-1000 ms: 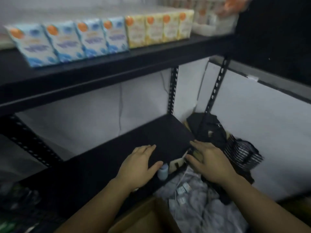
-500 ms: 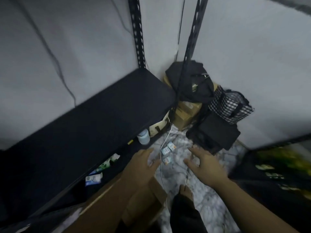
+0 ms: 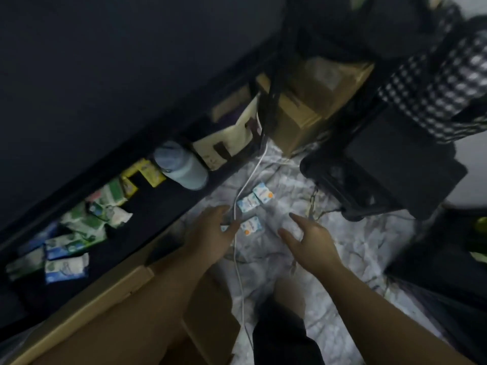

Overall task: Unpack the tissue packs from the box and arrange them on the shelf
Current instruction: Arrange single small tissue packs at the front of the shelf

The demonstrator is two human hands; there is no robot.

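Dropped lower toward floor, left hand and right hand spread wide, holding nothing, over three tissue packs on marble beside white cable; pickup step, next needs pinching one pack.

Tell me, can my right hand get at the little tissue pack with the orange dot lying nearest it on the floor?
Probably yes. The right hand is open and reaches out just right of the tissue pack, with only bare floor sheet between them. The white cable runs on the pack's far side, near the left hand.
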